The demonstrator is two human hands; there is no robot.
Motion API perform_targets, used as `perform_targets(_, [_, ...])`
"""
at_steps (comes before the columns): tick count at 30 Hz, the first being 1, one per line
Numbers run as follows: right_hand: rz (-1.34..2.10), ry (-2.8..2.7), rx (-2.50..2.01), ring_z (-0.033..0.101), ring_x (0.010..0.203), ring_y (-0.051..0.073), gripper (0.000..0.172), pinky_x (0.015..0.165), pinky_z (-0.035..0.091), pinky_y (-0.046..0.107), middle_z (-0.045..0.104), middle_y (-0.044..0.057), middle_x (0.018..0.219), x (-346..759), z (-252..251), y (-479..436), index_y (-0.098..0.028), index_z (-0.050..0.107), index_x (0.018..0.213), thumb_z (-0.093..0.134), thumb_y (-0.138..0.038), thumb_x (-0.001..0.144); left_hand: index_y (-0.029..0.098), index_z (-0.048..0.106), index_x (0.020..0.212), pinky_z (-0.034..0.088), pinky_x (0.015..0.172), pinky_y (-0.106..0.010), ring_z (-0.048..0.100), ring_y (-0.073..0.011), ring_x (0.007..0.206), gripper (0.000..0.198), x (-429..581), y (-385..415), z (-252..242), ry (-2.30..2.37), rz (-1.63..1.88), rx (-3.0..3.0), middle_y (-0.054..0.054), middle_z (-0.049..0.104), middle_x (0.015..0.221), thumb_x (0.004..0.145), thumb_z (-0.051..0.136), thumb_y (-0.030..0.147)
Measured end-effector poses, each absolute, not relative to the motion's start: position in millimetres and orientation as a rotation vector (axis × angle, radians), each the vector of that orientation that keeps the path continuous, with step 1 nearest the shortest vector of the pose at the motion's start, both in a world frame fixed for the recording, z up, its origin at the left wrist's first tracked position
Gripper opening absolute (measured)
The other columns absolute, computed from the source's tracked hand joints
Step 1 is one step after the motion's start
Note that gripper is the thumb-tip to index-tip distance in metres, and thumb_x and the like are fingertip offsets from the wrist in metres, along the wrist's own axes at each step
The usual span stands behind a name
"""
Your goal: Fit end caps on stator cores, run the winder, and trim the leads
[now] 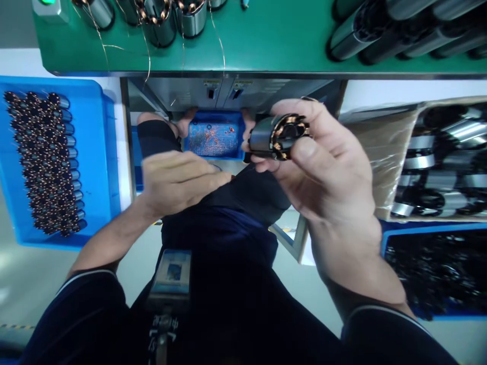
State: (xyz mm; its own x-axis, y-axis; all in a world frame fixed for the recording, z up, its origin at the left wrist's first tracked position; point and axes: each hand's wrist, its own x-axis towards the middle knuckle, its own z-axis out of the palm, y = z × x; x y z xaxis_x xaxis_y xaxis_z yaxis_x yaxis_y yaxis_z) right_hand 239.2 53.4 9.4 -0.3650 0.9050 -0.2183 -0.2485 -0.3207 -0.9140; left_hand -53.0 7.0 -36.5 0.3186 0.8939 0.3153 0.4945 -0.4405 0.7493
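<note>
Dark cylindrical stator with copper wire windings (279,137) sits in the right hand (327,177), raised in front of the body just under the edge of the green workbench top (266,40). The thumb and fingers pinch it around its body, and its wound open end faces the camera.

The left hand (178,180) hovers over the lap, apart from the stator. Its fingers are straight and pressed together against the thumb. Whether anything thin lies between them is too small to tell.

Between the two hands, lower down, stands a small blue plastic tray holding copper wire scraps (215,134).

On the workbench top stand more wound stators (160,20) with loose wire ends trailing over the edge. At far left, a large blue plastic bin (102,167) holds rows of small wound coils. At right, an open cardboard box (380,147) contains shiny metal cylinders.
</note>
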Motion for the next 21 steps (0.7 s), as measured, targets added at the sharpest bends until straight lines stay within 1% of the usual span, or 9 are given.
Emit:
perform_targets(2, [1.743,-1.1,-0.989,0.094,0.111,0.028,0.041,0.09,0.084,0.038,0.096,0.001,0.126,244.6,8.1,51.3,-0.047,0.094,0.142,0.107,-0.052,0.104,0.036,0.098,0.107,0.057,0.069,-0.033,0.087,-0.0147,0.082,0.014,-42.4,3.8,-55.0,1.209,0.97,2.147,0.007,0.096,0.097,0.12,0.092,0.036])
perform_targets(5, [1.674,-1.203,-0.967,0.093,0.116,0.028,0.047,0.093,0.082,0.039,0.095,0.001,0.127,246.8,5.9,45.8,-0.049,0.092,0.147,0.108,-0.043,0.104,0.03,0.098,0.107,0.065,0.074,-0.032,0.087,-0.0166,0.082,0.012,-33.9,4.9,-55.5,1.28,1.083,1.836,0.001,0.095,0.098,0.118,0.097,0.036])
perform_targets(6, [1.665,-1.225,-0.964,0.093,0.117,0.029,0.051,0.095,0.082,0.04,0.094,0.001,0.127,245.2,5.1,44.3,-0.049,0.09,0.149,0.11,-0.042,0.102,0.03,0.099,0.11,0.069,0.077,-0.034,0.088,-0.0183,0.086,0.012,-31.4,7.1,-47.8,1.279,1.161,1.71,-0.001,0.095,0.102,0.114,0.102,0.041])
perform_targets(8, [1.667,-1.243,-0.963,0.093,0.115,0.03,0.059,0.096,0.082,0.043,0.093,0.001,0.126,239.3,3.1,42.7,-0.048,0.088,0.149,0.115,-0.043,0.097,0.032,0.1,0.118,0.073,0.081,-0.037,0.09,-0.022,0.099,0.025,-24.1,13.4,-27.7,1.253,1.289,1.553,-0.003,0.095,0.116,0.107,0.109,0.053])
perform_targets(11, [1.634,-1.256,-0.975,0.092,0.109,0.031,0.064,0.092,0.082,0.043,0.092,0.002,0.123,231.0,-0.5,43.0,-0.046,0.085,0.149,0.117,-0.049,0.094,0.031,0.099,0.118,0.077,0.092,-0.039,0.09,-0.0244,0.119,0.031,-7.2,21.4,-11.4,1.173,1.369,1.425,-0.005,0.092,0.134,0.112,0.104,0.062])
perform_targets(13, [1.592,-1.259,-0.968,0.091,0.108,0.032,0.066,0.088,0.081,0.044,0.092,0.003,0.124,230.9,-2.4,43.4,-0.048,0.084,0.153,0.115,-0.051,0.094,0.03,0.097,0.112,0.078,0.1,-0.039,0.09,-0.0234,0.123,0.032,3.5,22.1,-20.4,1.085,1.395,1.298,-0.005,0.091,0.133,0.116,0.099,0.061])
perform_targets(16, [1.567,-1.275,-0.906,0.091,0.104,0.033,0.069,0.084,0.081,0.046,0.092,0.002,0.127,238.7,-1.8,42.4,-0.053,0.083,0.16,0.111,-0.052,0.097,0.028,0.095,0.105,0.078,0.104,-0.038,0.09,-0.0227,0.12,0.038,10.1,17.8,-47.9,1.033,1.295,1.044,-0.005,0.092,0.126,0.114,0.1,0.064])
perform_targets(18, [1.568,-1.309,-0.924,0.091,0.102,0.032,0.073,0.082,0.081,0.045,0.091,0.002,0.126,244.6,0.5,41.3,-0.054,0.083,0.161,0.114,-0.05,0.094,0.028,0.095,0.102,0.078,0.105,-0.04,0.091,-0.0238,0.117,0.042,6.9,15.9,-57.0,1.07,1.221,0.967,-0.005,0.093,0.119,0.112,0.101,0.069])
perform_targets(21, [1.581,-1.39,-0.978,0.088,0.101,0.028,0.082,0.083,0.082,0.04,0.087,0.002,0.13,248.1,1.8,40.9,-0.053,0.085,0.16,0.121,-0.041,0.087,0.031,0.098,0.103,0.079,0.106,-0.045,0.091,-0.0277,0.12,0.043,-4.3,19.6,-45.6,1.076,1.186,1.092,-0.006,0.094,0.116,0.11,0.101,0.073])
